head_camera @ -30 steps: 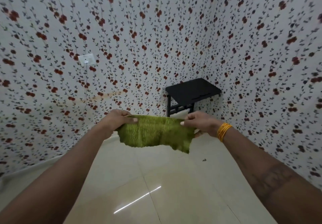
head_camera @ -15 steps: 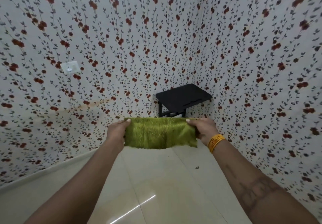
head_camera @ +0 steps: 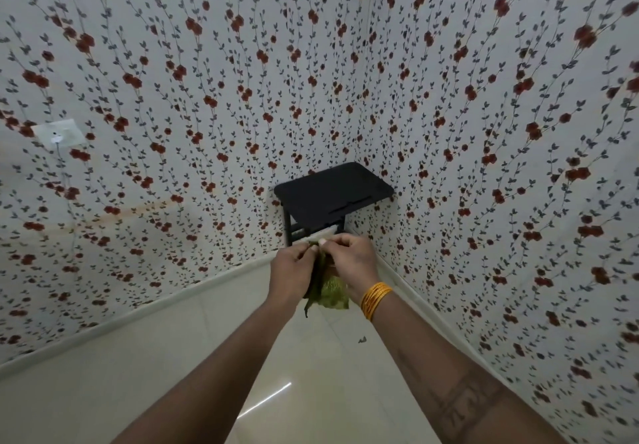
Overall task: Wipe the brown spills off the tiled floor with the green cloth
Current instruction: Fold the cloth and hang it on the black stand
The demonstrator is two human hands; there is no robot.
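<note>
Green cloth (head_camera: 330,288) is hanging limp and light in front of the black stand (head_camera: 332,189), both hands, left hand (head_camera: 294,267) and right hand (head_camera: 352,264), pinching its folded top edge; soft, probably best bunched in one palm.

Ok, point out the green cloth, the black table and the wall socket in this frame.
green cloth (head_camera: 332,291): head view, on the lower hanging part below the hands.
black table (head_camera: 332,188): head view, on the middle of its top.
wall socket (head_camera: 59,133): head view, on the white plate's centre.
</note>
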